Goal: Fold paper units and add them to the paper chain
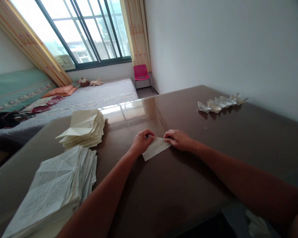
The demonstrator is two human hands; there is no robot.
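A folded sheet of paper [156, 149] with faint marks on it lies between my hands, just over the brown tabletop. My left hand [142, 142] pinches its upper left edge between thumb and fingers. At the upper right corner, my right hand [180, 139] has its thumb and fingers closed on the same paper. Toward the far right of the table stands a row of several folded paper boats [215, 106]. On the left are a stack of cream paper [83, 124] and, nearer, a stack of written white sheets [52, 185], both creased.
The glossy brown table [129, 191] reaches to the white wall on the right. Behind it are a bed [109, 91], a pink chair [141, 72] and a window with curtains. Pale crumpled-looking material [257, 224] shows below the table's near right edge.
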